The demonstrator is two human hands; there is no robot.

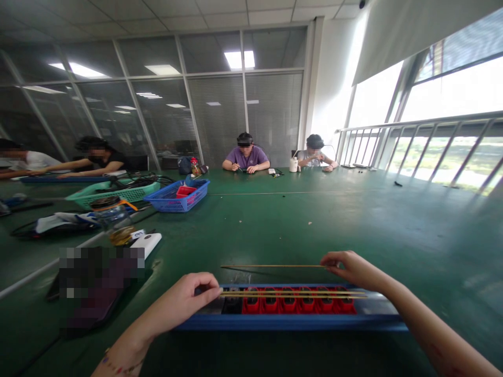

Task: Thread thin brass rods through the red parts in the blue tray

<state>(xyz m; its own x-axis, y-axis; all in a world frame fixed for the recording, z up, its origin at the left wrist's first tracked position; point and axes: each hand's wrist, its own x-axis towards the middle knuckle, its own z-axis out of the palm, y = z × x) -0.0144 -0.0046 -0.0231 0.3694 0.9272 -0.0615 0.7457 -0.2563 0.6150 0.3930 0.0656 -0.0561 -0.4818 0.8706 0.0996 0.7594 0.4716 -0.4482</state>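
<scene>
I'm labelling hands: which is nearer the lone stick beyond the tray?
Right. The right hand is at the right end of the lone stick; the left hand is apart, pinching the other sticks.

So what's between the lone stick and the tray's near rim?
In the head view: green table, something clear, the tray's far rim, then sticks over red cups.

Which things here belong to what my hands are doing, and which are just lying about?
Likely in use:
long sticks in the left hand
single stick in the right hand
red containers
blue tray

Apparently lying about:
blue basket
green basket
white mug
</scene>
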